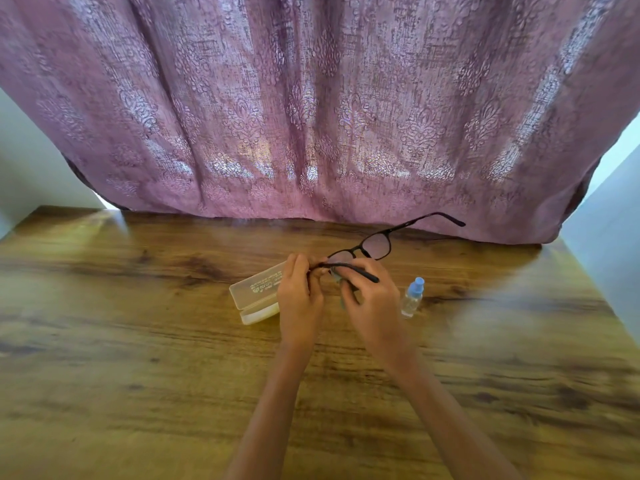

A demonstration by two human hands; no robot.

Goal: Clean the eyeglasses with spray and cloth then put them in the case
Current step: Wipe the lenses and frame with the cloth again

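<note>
Head view: your left hand (299,296) grips the eyeglasses (377,244) by the frame at frame centre. Your right hand (372,299) pinches the cloth (337,276) on one lens. Case (256,289) just left of your hands, spray bottle (412,297) just right, both on the counter (138,341).

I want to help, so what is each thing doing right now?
eyeglasses, arms unfolded, held above the table
cloth, pinched at one lens by right hand
left hand, gripping the frame
case, lying shut on table
spray bottle, upright, cap on
</note>
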